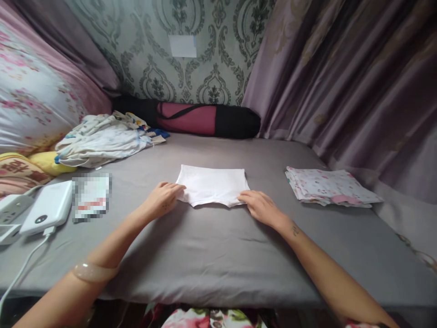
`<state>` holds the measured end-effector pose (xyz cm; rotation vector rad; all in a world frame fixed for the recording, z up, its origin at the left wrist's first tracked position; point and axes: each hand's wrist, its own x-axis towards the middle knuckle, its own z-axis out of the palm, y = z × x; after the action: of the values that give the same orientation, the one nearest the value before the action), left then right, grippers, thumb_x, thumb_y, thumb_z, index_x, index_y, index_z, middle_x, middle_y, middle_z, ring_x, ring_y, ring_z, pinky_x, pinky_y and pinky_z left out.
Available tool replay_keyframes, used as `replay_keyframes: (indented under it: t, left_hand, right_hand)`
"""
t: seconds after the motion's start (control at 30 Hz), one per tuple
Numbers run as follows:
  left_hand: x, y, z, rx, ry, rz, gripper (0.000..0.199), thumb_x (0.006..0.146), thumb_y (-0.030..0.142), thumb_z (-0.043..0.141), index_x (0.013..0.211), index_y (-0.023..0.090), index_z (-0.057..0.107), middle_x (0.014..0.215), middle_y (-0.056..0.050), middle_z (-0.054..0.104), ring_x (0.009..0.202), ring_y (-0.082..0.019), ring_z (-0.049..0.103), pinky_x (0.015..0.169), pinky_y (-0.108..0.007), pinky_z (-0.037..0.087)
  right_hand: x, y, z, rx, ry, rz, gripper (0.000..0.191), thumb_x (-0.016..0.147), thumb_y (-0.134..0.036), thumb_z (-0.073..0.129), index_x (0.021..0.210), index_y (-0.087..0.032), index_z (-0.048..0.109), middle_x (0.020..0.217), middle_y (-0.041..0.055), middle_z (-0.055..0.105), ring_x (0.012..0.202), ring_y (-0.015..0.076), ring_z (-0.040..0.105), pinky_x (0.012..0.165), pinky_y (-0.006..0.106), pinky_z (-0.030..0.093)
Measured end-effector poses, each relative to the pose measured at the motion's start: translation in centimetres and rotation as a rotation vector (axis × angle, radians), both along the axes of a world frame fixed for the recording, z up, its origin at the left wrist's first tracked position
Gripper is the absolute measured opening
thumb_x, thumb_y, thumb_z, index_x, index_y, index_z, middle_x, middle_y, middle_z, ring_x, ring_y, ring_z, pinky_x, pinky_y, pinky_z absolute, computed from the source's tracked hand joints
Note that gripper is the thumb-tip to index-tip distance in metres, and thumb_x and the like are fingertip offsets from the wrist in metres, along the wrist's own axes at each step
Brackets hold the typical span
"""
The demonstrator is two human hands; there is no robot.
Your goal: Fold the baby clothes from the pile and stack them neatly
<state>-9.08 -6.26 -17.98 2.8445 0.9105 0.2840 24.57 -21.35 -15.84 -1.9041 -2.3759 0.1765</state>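
Observation:
A small white cloth garment [213,184] lies flat on the grey sheet [218,246], its near edge notched at both sides. My left hand [165,199] pinches its near left corner, fingers together over the fabric. At the near right corner my right hand [261,206] has its fingers closed on the edge. Both thumbs are mostly hidden.
Folded patterned cloth [331,187] lies at the right. A crumpled cloth pile [105,139], a white power bank [49,205] with a cable, and a blurred packet [91,197] are at the left. A black and maroon bag [187,119] lies along the wall.

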Motion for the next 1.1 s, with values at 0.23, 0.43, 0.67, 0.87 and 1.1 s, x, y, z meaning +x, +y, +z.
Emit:
replay_keyframes:
  t: [0.23, 0.43, 0.67, 0.87, 1.1]
  left_hand:
    - [7.9, -0.6, 0.4, 0.026, -0.145, 0.059, 0.041, 0.090, 0.017, 0.034, 0.127, 0.015, 0.051, 0.126, -0.015, 0.060, 0.118, -0.025, 0.055, 0.100, -0.041, 0.043]
    - [11.4, -0.4, -1.8, 0.046, -0.093, 0.120, 0.042, 0.089, 0.017, 0.036, 0.129, 0.011, 0.048, 0.130, -0.020, 0.057, 0.129, -0.028, 0.047, 0.107, -0.047, 0.037]
    - [12.1, 0.8, -3.0, 0.016, 0.017, 0.235, 0.053, 0.098, 0.035, 0.027, 0.144, 0.011, 0.038, 0.152, -0.016, 0.036, 0.144, -0.031, 0.026, 0.117, -0.049, 0.019]
    - [12.2, 1.1, -3.6, 0.015, 0.033, 0.232, 0.054, 0.099, 0.037, 0.025, 0.146, 0.016, 0.038, 0.154, -0.013, 0.034, 0.144, -0.031, 0.025, 0.115, -0.055, 0.019]
    - [12.5, 1.6, -3.0, 0.045, 0.014, 0.226, 0.053, 0.098, 0.037, 0.026, 0.145, 0.016, 0.040, 0.152, -0.014, 0.037, 0.144, -0.031, 0.025, 0.115, -0.055, 0.020]
  right_hand:
    - [-5.1, 4.9, 0.4, 0.110, 0.071, -0.179, 0.045, 0.087, -0.011, 0.038, 0.125, -0.018, 0.062, 0.126, 0.0085, 0.064, 0.118, 0.0215, 0.056, 0.103, 0.032, 0.036]
    - [-7.9, 8.3, -2.1, 0.128, 0.107, -0.183, 0.055, 0.093, -0.019, 0.029, 0.145, -0.006, 0.037, 0.154, 0.0137, 0.033, 0.145, 0.0244, 0.022, 0.118, 0.044, 0.010]
    - [-8.1, 9.7, -2.8, 0.044, 0.107, -0.178, 0.058, 0.095, -0.027, 0.028, 0.149, -0.008, 0.031, 0.158, 0.0106, 0.024, 0.147, 0.0236, 0.015, 0.119, 0.047, 0.003]
    - [-8.2, 9.8, -3.3, 0.014, 0.109, -0.186, 0.057, 0.096, -0.028, 0.026, 0.150, -0.012, 0.030, 0.159, 0.0087, 0.022, 0.147, 0.0230, 0.012, 0.118, 0.048, 0.004]
    - [-7.7, 10.5, -2.5, -0.045, 0.114, -0.181, 0.057, 0.095, -0.028, 0.025, 0.150, -0.011, 0.031, 0.158, 0.0108, 0.024, 0.147, 0.0240, 0.016, 0.118, 0.050, 0.006]
